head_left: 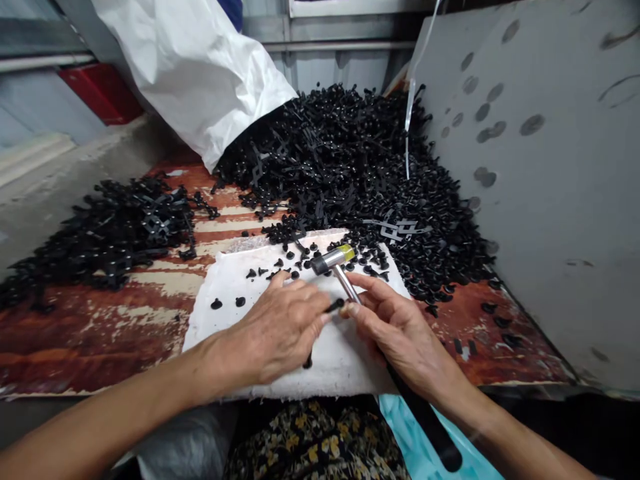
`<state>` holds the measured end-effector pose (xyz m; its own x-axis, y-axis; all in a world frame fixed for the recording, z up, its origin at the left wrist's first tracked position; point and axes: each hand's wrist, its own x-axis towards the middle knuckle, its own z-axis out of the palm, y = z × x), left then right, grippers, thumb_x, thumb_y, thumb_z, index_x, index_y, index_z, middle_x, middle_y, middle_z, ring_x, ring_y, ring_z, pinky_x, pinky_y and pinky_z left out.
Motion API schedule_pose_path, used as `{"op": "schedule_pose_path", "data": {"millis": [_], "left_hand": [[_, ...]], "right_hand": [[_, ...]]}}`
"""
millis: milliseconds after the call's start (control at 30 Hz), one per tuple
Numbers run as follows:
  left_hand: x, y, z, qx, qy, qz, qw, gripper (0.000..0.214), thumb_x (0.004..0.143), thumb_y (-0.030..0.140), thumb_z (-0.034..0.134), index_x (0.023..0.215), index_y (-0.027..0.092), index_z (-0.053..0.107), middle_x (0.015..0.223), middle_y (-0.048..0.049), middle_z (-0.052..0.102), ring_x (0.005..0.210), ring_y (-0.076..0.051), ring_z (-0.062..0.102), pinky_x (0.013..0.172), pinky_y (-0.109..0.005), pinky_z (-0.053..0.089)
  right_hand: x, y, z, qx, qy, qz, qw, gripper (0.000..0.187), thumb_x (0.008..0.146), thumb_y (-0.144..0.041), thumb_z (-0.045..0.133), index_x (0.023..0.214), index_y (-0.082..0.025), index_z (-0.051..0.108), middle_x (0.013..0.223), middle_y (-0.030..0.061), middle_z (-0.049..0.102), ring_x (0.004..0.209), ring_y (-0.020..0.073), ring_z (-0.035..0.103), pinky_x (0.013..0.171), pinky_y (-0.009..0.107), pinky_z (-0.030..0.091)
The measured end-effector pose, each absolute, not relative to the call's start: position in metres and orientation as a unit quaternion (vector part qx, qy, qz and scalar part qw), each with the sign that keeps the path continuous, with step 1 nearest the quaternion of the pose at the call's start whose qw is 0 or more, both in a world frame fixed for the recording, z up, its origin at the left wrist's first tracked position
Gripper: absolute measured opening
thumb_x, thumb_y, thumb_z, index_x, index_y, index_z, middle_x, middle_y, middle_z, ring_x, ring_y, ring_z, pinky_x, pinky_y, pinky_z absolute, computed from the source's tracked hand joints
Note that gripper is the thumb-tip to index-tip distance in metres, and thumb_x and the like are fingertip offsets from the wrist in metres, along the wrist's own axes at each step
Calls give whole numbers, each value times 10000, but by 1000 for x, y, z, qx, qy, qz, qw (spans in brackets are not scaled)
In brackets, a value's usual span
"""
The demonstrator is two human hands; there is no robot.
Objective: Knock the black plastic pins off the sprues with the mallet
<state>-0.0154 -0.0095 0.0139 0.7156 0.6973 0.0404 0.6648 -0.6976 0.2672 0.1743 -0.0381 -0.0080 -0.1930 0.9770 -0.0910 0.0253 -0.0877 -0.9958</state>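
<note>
My right hand is closed round a small two-faced mallet with a metal head, one yellow face and one dark face. The mallet's black handle sticks out below the palm, toward my lap. Between my hands is a small black plastic piece; my left hand pinches one end, and the right thumb and forefinger touch the other. My left fingertips are slightly blurred. Under both hands lies a white cloth pad, with loose black mushroom-shaped pieces scattered on it.
A big heap of black plastic parts rises behind the pad, beside a white sack. A smaller pile lies left on the worn red-brown tabletop. A grey panel bounds the right side. A thin white strip hangs over the heap.
</note>
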Motion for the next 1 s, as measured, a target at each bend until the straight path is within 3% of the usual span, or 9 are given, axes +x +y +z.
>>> {"op": "schedule_pose_path", "data": {"millis": [100,167,300,567,1000], "left_hand": [[-18,9,11,901,405,49,146,286,984,300,302,860,192,536,797,-45,586,731,-194,517,716,-337,380],[-18,18,10,898,413,36,150,292,983,306,292,821,195,508,788,-42,566,721,-192,506,696,-327,367],[-14,28,8,896,424,30,127,273,973,293,300,780,205,472,787,-41,556,751,-201,505,713,-331,346],[-9,35,12,892,429,4,140,259,975,281,286,775,207,434,809,-40,564,785,-201,499,756,-355,307],[-10,36,13,896,419,1,148,260,989,296,268,807,207,431,842,-43,555,835,-210,484,810,-387,310]], "right_hand": [[188,-39,-10,-513,-554,489,437,327,871,-330,560,1176,-212,567,719,-40,551,429,76,340,364,226,235],[196,-41,-12,-530,-546,471,446,321,869,-309,567,1175,-210,560,703,-43,548,427,79,347,355,223,234],[205,-44,-16,-541,-520,481,453,324,872,-324,564,1174,-205,548,580,-79,455,424,100,351,349,223,238],[209,-42,-22,-528,-495,512,463,328,879,-350,552,1175,-211,531,564,-96,407,422,95,331,348,215,259],[211,-41,-23,-519,-452,549,474,354,865,-360,577,1181,-211,517,602,-91,434,434,84,331,330,186,262]]}}
